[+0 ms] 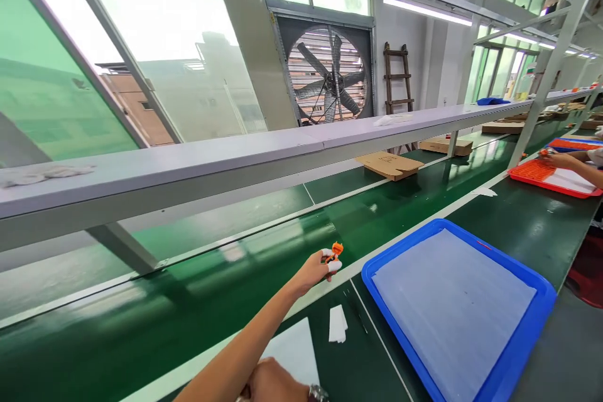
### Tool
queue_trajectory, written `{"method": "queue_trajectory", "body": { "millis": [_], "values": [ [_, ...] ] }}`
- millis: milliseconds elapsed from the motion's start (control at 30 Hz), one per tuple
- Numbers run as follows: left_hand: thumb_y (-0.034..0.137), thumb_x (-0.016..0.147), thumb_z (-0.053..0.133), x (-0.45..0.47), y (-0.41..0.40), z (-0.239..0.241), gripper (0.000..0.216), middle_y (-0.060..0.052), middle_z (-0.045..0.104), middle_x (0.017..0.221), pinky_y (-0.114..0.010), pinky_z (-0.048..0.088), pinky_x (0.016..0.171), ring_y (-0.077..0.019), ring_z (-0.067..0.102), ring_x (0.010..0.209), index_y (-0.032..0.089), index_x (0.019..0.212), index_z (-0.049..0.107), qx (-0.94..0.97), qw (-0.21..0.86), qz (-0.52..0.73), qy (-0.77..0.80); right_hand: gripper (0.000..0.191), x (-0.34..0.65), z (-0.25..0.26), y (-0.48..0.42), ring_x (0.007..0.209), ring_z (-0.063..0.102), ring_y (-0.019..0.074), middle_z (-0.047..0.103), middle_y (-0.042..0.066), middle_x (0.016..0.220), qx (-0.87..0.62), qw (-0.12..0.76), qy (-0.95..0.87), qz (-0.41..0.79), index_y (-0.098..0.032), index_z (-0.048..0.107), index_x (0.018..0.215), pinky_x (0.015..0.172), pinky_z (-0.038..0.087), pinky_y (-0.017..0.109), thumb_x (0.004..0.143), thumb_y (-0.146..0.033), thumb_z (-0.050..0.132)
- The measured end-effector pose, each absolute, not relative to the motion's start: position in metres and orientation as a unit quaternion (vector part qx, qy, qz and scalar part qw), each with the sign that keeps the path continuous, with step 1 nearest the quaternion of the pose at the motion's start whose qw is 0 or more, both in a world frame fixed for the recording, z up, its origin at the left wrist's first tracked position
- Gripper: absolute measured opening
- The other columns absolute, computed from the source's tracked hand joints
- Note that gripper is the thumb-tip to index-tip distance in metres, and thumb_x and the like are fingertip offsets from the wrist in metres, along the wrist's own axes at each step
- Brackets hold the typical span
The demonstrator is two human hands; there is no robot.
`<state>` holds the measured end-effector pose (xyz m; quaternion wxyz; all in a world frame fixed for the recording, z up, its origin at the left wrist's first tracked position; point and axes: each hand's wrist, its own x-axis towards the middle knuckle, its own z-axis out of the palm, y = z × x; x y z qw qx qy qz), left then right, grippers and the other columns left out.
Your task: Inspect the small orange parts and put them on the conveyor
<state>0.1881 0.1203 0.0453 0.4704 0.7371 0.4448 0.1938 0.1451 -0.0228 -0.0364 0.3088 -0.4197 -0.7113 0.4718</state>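
My left hand (325,266) reaches out over the near edge of the green conveyor belt, white covers on its fingertips. Pinched in it is a small orange plastic piece (337,249), whose exact kind I cannot make out. Low in the view, my right hand (276,380) looks curled, with a wristwatch (318,393) at its wrist. The left forearm and the frame edge hide its fingers and whatever they hold. A white sheet (296,352) lies beside it on the dark green table. Small white strips (337,324) rest between that sheet and a blue tray (440,224).
White paper lines the blue tray. Beyond the green belt (264,270) runs a raised white shelf (211,154) on metal supports. Flat cardboard (390,164) lies under it. At far right, another person's hand (556,159) is over a red tray (541,185) with orange pieces.
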Motion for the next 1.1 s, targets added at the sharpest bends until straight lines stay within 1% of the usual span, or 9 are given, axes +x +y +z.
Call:
{"method": "queue_trajectory", "body": {
  "millis": [67, 200, 367, 467, 633, 767, 867, 967, 1100],
  "values": [
    [0.039, 0.080, 0.072, 0.138, 0.084, 0.062, 0.038, -0.008, 0.069, 0.108, -0.025, 0.049, 0.060, -0.0142, 0.062, 0.076, 0.015, 0.109, 0.064, 0.689, 0.551, 0.228, 0.412, 0.006, 0.143, -0.032, -0.024, 0.064, 0.059, 0.0213, 0.072, 0.004, 0.074, -0.438, 0.322, -0.705, 0.456, -0.022, 0.065, 0.070, 0.056, 0.038, 0.030, 0.068, -0.018, 0.062],
    [0.036, 0.073, 0.083, 0.045, 0.010, 0.084, 0.038, -0.006, 0.070, 0.109, -0.021, 0.037, 0.050, -0.0099, 0.055, 0.069, 0.017, 0.103, 0.068, 0.575, 0.628, 0.277, 0.444, 0.011, 0.141, -0.029, -0.023, 0.058, 0.052, 0.0160, 0.058, -0.001, 0.060, -0.448, 0.357, -0.669, 0.473, -0.021, 0.057, 0.063, 0.058, 0.035, 0.028, 0.066, -0.013, 0.064],
    [0.047, 0.085, 0.073, -0.021, -0.058, 0.083, 0.033, -0.006, 0.072, 0.108, -0.031, 0.054, 0.081, -0.0189, 0.065, 0.093, 0.021, 0.106, 0.071, 0.512, 0.636, 0.327, 0.476, 0.011, 0.142, -0.035, -0.022, 0.049, 0.053, 0.0131, 0.057, -0.004, 0.058, -0.420, 0.335, -0.656, 0.529, -0.018, 0.066, 0.081, 0.050, 0.038, 0.024, 0.073, -0.014, 0.060],
    [0.040, 0.085, 0.072, -0.036, -0.078, 0.070, 0.024, -0.006, 0.072, 0.105, -0.038, 0.054, 0.094, -0.0220, 0.066, 0.099, 0.021, 0.099, 0.071, 0.541, 0.584, 0.351, 0.493, 0.020, 0.144, -0.032, -0.019, 0.047, 0.055, 0.0150, 0.060, -0.001, 0.061, -0.420, 0.339, -0.634, 0.554, -0.016, 0.064, 0.089, 0.048, 0.045, 0.028, 0.085, -0.034, 0.056],
    [0.021, 0.081, 0.064, -0.046, -0.091, 0.031, 0.015, -0.004, 0.067, 0.108, -0.032, 0.056, 0.077, -0.0175, 0.063, 0.085, 0.023, 0.093, 0.072, 0.636, 0.378, 0.393, 0.547, 0.047, 0.155, -0.008, -0.028, 0.071, 0.068, 0.0191, 0.069, 0.007, 0.091, -0.398, 0.357, -0.605, 0.590, -0.018, 0.064, 0.098, 0.065, 0.058, 0.034, 0.093, -0.062, 0.048],
    [0.019, 0.086, 0.058, -0.047, -0.100, 0.004, 0.017, -0.004, 0.068, 0.110, -0.030, 0.055, 0.071, -0.0164, 0.065, 0.085, 0.024, 0.096, 0.071, 0.648, 0.306, 0.429, 0.550, 0.040, 0.163, 0.006, -0.051, 0.085, 0.068, 0.0206, 0.069, 0.008, 0.105, -0.378, 0.310, -0.672, 0.556, -0.020, 0.067, 0.117, 0.077, 0.059, 0.037, 0.087, -0.047, 0.069],
    [0.018, 0.089, 0.056, -0.045, -0.107, -0.008, 0.016, -0.005, 0.067, 0.116, -0.031, 0.057, 0.077, -0.0172, 0.067, 0.091, 0.024, 0.097, 0.068, 0.646, 0.294, 0.450, 0.542, 0.037, 0.165, 0.002, -0.062, 0.096, 0.065, 0.0220, 0.067, 0.010, 0.120, -0.398, 0.304, -0.720, 0.481, -0.022, 0.068, 0.120, 0.087, 0.057, 0.040, 0.089, -0.042, 0.069],
    [0.018, 0.090, 0.056, -0.041, -0.111, -0.011, 0.017, -0.006, 0.067, 0.120, -0.033, 0.060, 0.081, -0.0160, 0.066, 0.089, 0.024, 0.102, 0.065, 0.636, 0.326, 0.454, 0.533, 0.038, 0.166, -0.005, -0.067, 0.102, 0.066, 0.0238, 0.069, 0.011, 0.123, -0.431, 0.309, -0.688, 0.495, -0.023, 0.068, 0.123, 0.092, 0.056, 0.043, 0.091, -0.044, 0.067],
    [0.022, 0.093, 0.057, -0.040, -0.111, -0.007, 0.018, -0.007, 0.067, 0.124, -0.036, 0.061, 0.087, -0.0163, 0.067, 0.095, 0.023, 0.109, 0.064, 0.604, 0.397, 0.464, 0.511, 0.049, 0.166, -0.009, -0.073, 0.089, 0.073, 0.0251, 0.077, 0.011, 0.110, -0.458, 0.305, -0.569, 0.611, -0.021, 0.065, 0.122, 0.075, 0.061, 0.041, 0.085, -0.051, 0.074]
  ]
}}
